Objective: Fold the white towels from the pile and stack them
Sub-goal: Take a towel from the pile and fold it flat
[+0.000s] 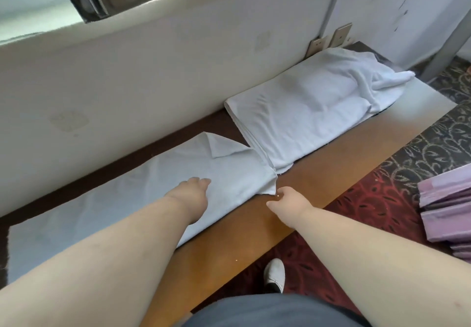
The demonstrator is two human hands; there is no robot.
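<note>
While the left hand (194, 191) lies flat and open on the spread towel (127, 194) at frame centre, the right hand (285, 199) pinches its near corner; the pile (305, 107) sits upper right on the desk (318, 163)

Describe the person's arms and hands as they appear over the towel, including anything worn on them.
Both forearms are bare up to the frame's edge: no sleeves show. The left hand and right hand wear no gloves, and no rings, watch or bracelets are visible. The fingers look short and rounded. Lower down, a dark grey garment covers the body, and one white shoe shows on the patterned carpet.
</note>
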